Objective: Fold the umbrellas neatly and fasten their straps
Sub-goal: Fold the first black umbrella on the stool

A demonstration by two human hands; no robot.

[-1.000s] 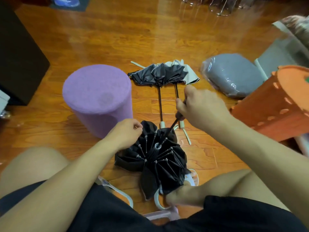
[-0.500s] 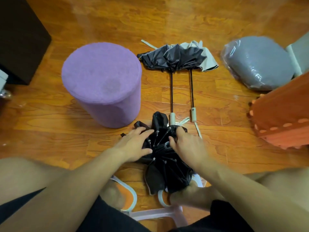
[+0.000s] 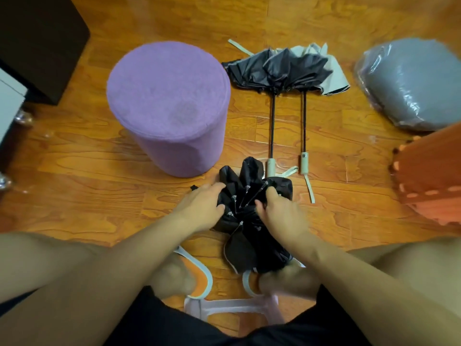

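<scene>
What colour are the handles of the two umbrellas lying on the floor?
Pale cream or beige, on both umbrella handles, seen in the head view.

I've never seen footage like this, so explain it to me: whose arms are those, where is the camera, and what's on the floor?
There is no machine here. A camera worn on a person's head looks down at their own arms. Both hands take a grip on a black umbrella between their feet: the left hand and right hand gather its folds. Beyond it, two more umbrellas lie unfolded on the wooden floor, handles toward the person. A purple stool stands to the left, a grey cushion in plastic to the right.
</scene>
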